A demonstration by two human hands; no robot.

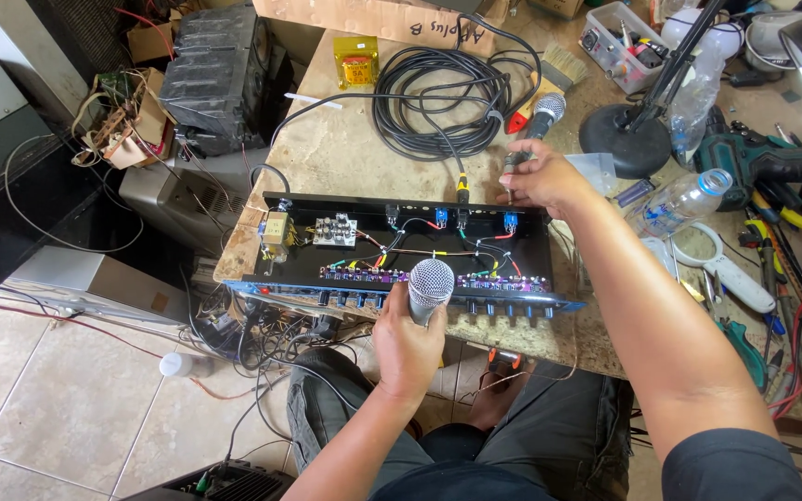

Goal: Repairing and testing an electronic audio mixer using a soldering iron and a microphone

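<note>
On a cluttered stone desk point(345, 158) above a tiled floor point(58, 399): an opened audio unit point(401, 255).

Left hand point(408, 348) has its grip clamped on a microphone point(430, 286) at the unit's front edge; right hand point(542, 178) pinches a second microphone point(540, 116) at the rear panel, with coiled cable point(438, 93) behind and tools at right.

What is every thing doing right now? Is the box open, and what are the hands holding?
Flat black box: lid off, wires showing.
Microphone: held upright by the left hand.
Second microphone: lying on the table.
Right hand: pinching a plug at the box's back edge.
Black cable: coiled up.
Plastic bottle: lying on its side, cap on.
</note>
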